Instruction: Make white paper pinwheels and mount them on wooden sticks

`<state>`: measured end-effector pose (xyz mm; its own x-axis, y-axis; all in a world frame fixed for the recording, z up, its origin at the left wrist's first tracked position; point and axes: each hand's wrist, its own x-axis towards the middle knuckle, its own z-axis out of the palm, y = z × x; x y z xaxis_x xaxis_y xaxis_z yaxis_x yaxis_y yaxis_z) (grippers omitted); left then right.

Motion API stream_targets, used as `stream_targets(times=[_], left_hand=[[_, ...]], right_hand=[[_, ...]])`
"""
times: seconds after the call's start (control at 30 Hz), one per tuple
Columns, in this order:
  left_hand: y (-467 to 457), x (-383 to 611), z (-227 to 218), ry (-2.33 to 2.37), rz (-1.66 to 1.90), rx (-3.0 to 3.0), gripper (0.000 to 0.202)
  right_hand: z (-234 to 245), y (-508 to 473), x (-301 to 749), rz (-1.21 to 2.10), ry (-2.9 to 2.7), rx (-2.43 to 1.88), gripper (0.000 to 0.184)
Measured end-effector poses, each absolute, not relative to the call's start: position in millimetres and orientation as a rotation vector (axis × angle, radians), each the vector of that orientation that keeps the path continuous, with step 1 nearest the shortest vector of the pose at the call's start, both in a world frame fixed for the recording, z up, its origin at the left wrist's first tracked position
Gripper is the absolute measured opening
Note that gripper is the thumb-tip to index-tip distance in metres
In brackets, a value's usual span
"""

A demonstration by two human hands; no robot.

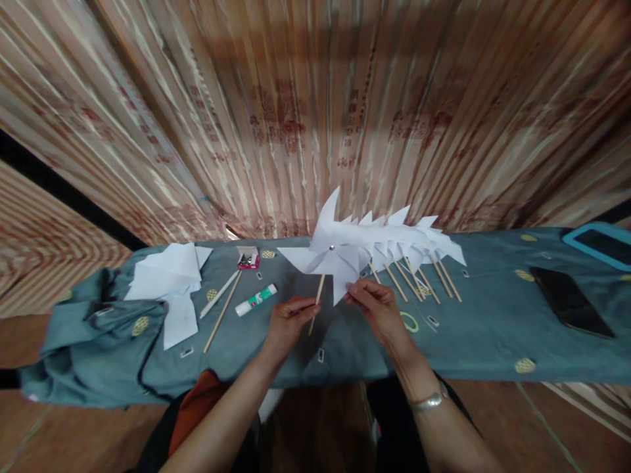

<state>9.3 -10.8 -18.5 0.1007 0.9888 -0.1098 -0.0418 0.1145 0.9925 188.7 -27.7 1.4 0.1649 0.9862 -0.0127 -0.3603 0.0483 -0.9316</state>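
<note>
A white paper pinwheel (331,253) on a wooden stick is held up above the cloth-covered table, with a small metal pin at its centre. My left hand (292,320) pinches the stick below the blades. The thumb and fingers of my right hand (377,303) close on the tip of the lower paper blade. Behind and to the right, several white pinwheels (404,236) lie in an overlapping row, their sticks pointing toward me. The pinwheel in my hands hides part of that row.
On the left lie white paper pieces (165,272), a small open box of pins (248,257), a glue stick (256,299), a wooden stick (223,312) and a white pen-like rod (218,295). Yellow-green scissor handles (410,322) show at right. Farther right are a phone (572,301) and a blue-framed device (599,244).
</note>
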Motion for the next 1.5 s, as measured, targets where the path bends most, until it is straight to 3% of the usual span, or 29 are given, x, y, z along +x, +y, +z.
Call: stream_targets(times=[0.5,0.8,0.9,1.5], left_hand=[[-13,13,-18,1.1,1.038,1.209,0.016],[-16,7,-11,1.14,1.001,1.169,0.017],[-18,7,-11,1.125,0.973,1.174,0.016],[-13,2,-15,1.183,1.039,1.183,0.016]], right_hand=[[1,-31,173,1.21,-1.106,-1.041,0.018],[2,-24,223,0.903,-0.69,-1.091,0.023],[0,-19,225,0.937,-0.731,-1.109,0.03],[3,-24,198,1.141,-0.76,-1.048,0.026]])
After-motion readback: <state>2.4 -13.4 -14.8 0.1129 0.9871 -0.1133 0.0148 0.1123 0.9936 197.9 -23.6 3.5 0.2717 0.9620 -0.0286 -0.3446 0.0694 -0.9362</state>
